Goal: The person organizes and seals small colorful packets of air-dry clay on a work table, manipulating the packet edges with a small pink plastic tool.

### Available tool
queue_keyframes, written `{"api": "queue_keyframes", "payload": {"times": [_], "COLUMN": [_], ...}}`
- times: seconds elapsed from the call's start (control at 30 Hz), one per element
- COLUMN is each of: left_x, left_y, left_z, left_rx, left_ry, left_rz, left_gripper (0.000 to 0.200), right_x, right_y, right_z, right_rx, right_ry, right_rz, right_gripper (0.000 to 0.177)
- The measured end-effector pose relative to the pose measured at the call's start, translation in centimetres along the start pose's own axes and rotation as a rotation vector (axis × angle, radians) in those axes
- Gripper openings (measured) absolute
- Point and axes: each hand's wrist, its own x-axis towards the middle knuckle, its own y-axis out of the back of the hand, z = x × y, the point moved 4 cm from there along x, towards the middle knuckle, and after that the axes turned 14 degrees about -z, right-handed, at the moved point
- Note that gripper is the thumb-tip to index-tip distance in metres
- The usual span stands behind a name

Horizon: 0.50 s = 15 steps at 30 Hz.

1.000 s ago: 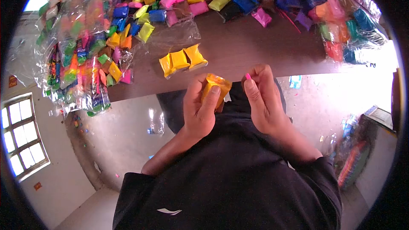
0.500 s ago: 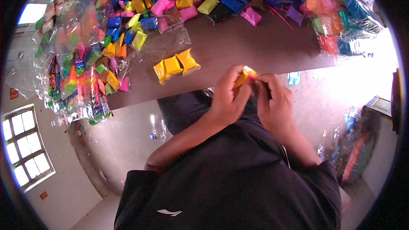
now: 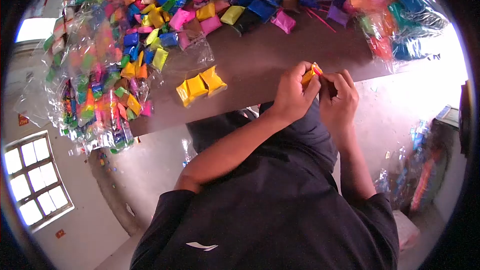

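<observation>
My left hand [image 3: 292,95] grips a small yellow packet [image 3: 308,76] at the near edge of the brown table [image 3: 280,55]. My right hand [image 3: 340,97] is closed against the packet's right side, with a small pink piece [image 3: 316,68] pinched at its top; which fingers hold that piece I cannot tell. Most of the packet is hidden behind my fingers. Three yellow packets [image 3: 200,86] lie side by side on the table to the left of my hands.
Several small packets in many colours [image 3: 220,0] are heaped along the table's far side. Clear plastic bags full of packets [image 3: 95,70] hang over the left edge, and others [image 3: 400,25] lie at the right. A thin red stick [image 3: 320,19] lies near the heap.
My hands came together on the yellow packet, then rose and shifted right toward the table edge. The view drifted, so the table's packets appear lower left.
</observation>
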Motion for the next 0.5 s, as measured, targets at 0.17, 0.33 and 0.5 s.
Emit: {"api": "queue_keyframes", "payload": {"times": [0.17, 0.33, 0.5], "left_x": [0.0, -0.4, 0.1], "left_y": [0.1, 0.0, 0.3], "left_z": [0.3, -1.0, 0.2], "left_rx": [0.12, -0.113, -0.098], "left_ry": [-0.037, 0.088, 0.065], "left_rz": [-0.024, -0.034, 0.012], "left_gripper": [0.017, 0.018, 0.017], "right_x": [0.4, 1.1, 0.8], "right_y": [0.3, 0.7, 0.2], "right_z": [0.2, 1.6, 0.6], "right_rx": [-0.028, -0.096, 0.063], "right_ry": [-0.059, -0.136, 0.091], "right_rz": [-0.018, 0.065, -0.052], "right_gripper": [0.009, 0.008, 0.013]}}
